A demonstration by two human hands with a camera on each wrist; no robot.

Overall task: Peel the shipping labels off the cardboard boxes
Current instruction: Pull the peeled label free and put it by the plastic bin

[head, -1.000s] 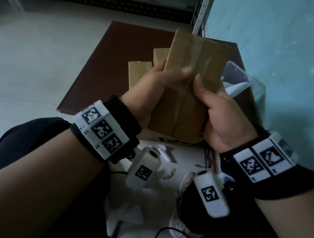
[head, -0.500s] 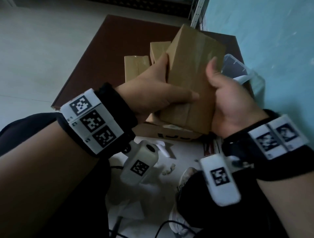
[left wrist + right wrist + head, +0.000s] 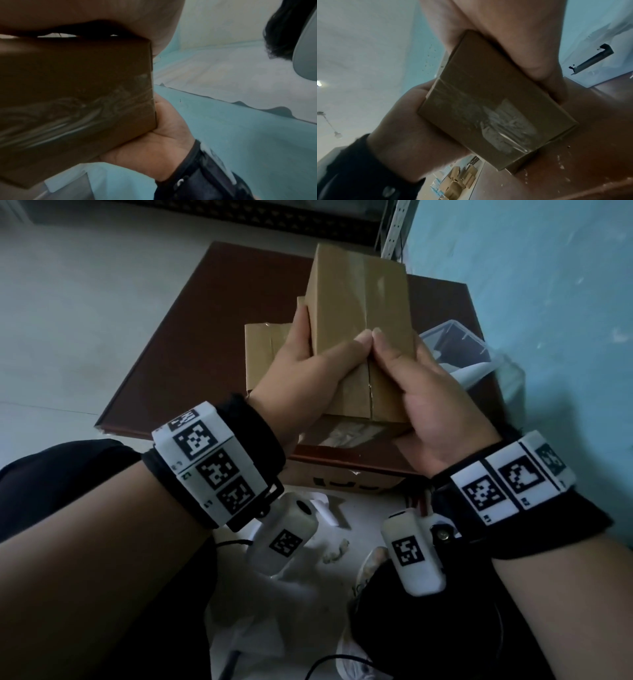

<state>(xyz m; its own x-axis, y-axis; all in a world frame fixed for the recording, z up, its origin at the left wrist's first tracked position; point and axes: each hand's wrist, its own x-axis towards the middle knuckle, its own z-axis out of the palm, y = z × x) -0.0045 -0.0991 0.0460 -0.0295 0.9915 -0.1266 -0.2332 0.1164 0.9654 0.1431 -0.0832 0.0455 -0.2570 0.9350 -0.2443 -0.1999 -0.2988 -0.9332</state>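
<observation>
1. I hold the cardboard box up between both hands, above the brown table. My left hand wraps its left side, fingers behind and thumb across the front; my right hand clasps the right side and lower corner, thumb laid beside the other thumb on the taped seam.

2. The face under my thumbs shows only clear tape down the middle. No shipping label is visible there. On the end face nearest my wrists sits a pale, wrinkled patch under tape; I judge it to be label remains, though I cannot be sure.

3. Risk: picking at the tape rather than a label would tear the cardboard skin.

4. Risk: freeing one hand to pick leaves the box in a one-sided hold; it could twist out and drop onto the other boxes just beyond my left hand.

5. Risk: a label under tape may shred into scraps.
</observation>
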